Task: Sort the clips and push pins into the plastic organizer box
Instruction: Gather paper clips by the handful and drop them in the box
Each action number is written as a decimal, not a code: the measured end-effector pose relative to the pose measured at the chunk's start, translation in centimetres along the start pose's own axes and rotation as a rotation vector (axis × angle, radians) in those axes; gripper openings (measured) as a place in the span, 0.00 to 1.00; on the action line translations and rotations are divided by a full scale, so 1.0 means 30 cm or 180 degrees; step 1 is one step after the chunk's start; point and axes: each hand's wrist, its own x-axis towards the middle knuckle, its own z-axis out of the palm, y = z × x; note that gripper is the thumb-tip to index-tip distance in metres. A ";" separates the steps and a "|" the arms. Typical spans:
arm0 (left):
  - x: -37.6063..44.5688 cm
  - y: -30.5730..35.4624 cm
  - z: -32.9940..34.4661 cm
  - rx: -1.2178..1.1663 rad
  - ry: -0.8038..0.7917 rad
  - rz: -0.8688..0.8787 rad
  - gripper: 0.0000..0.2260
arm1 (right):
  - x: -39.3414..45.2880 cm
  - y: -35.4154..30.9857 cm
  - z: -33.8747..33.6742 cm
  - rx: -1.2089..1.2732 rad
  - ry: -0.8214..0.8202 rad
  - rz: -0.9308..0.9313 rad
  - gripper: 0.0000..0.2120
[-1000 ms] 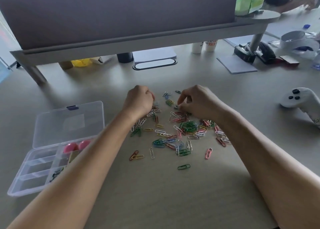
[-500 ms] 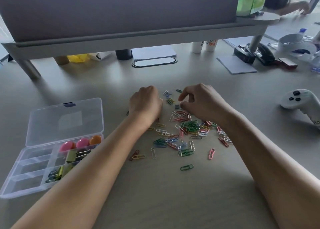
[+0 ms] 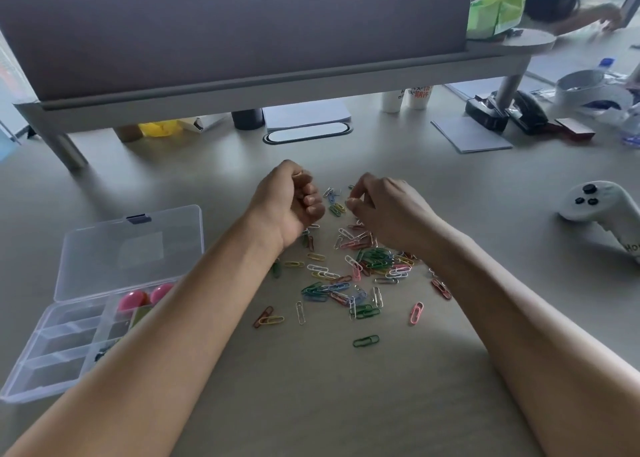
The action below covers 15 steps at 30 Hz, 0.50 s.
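Observation:
Several coloured paper clips (image 3: 360,276) lie scattered on the desk between my forearms. My left hand (image 3: 291,202) is raised over the pile's far left edge, curled into a fist turned towards the other hand; its contents are mostly hidden. My right hand (image 3: 384,207) hovers over the far side of the pile, thumb and forefinger pinching a small yellowish clip (image 3: 349,203). The clear plastic organizer box (image 3: 41,366) lies open at the left, lid (image 3: 131,248) folded back. Pink round push pins (image 3: 133,299) and dark clips sit in its compartments, partly behind my left forearm.
A raised grey shelf (image 3: 263,79) spans the back of the desk. A white game controller (image 3: 602,207) lies at the right. Notepads (image 3: 471,134), cups and black desk tools sit at the back right. Another person leans over the far right corner.
My left hand has lifted off the pile and turned its curled fingers up and rightwards. My right hand has raised its fingertips off the desk with a clip pinched.

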 end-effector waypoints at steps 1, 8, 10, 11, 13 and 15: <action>-0.004 0.003 -0.003 -0.0187 -0.0074 -0.0088 0.11 | 0.003 -0.001 -0.006 0.0049 0.0130 -0.0003 0.09; 0.040 0.030 0.049 0.0969 0.0280 0.0141 0.12 | 0.015 -0.005 -0.085 0.3943 0.0101 0.1153 0.11; 0.063 0.030 0.071 0.2218 0.0406 0.0663 0.11 | 0.017 0.008 -0.105 0.4913 -0.0242 0.1390 0.11; 0.074 0.026 0.078 0.3018 0.0467 0.1017 0.09 | 0.018 0.016 -0.107 0.5155 -0.0376 0.1430 0.14; 0.090 0.007 0.086 0.4585 0.0670 0.1716 0.07 | 0.019 0.027 -0.100 0.5434 -0.0511 0.1515 0.18; 0.101 -0.019 0.084 0.5390 0.0823 0.1960 0.09 | 0.019 0.028 -0.084 0.5588 -0.0547 0.1633 0.19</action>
